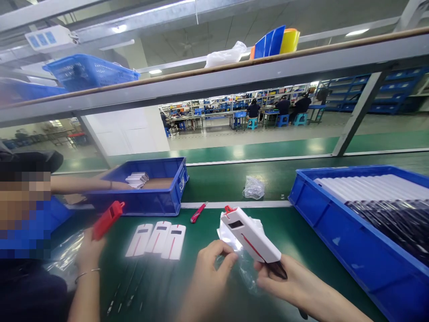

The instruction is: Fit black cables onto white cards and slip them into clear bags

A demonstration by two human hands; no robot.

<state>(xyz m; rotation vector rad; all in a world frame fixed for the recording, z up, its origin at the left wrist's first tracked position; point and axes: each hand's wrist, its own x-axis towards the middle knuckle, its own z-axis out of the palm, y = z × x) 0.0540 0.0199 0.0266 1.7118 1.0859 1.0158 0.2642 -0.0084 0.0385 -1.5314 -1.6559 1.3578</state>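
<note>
My right hand [284, 279] grips the lower end of a white plastic device [250, 235] with a red stripe, a red tip and a dark blade end, tilted up to the left. My left hand [209, 273] pinches a clear plastic bag [246, 268] that lies under the device on the green mat. Three more white devices [157, 239] lie side by side to the left.
A co-worker at the left holds a red piece [107, 219]; their other arm reaches into a blue bin [152, 201]. A red utility knife [198, 212] and a crumpled bag [254, 188] lie on the mat. A large blue crate [338, 241] of parts stands right.
</note>
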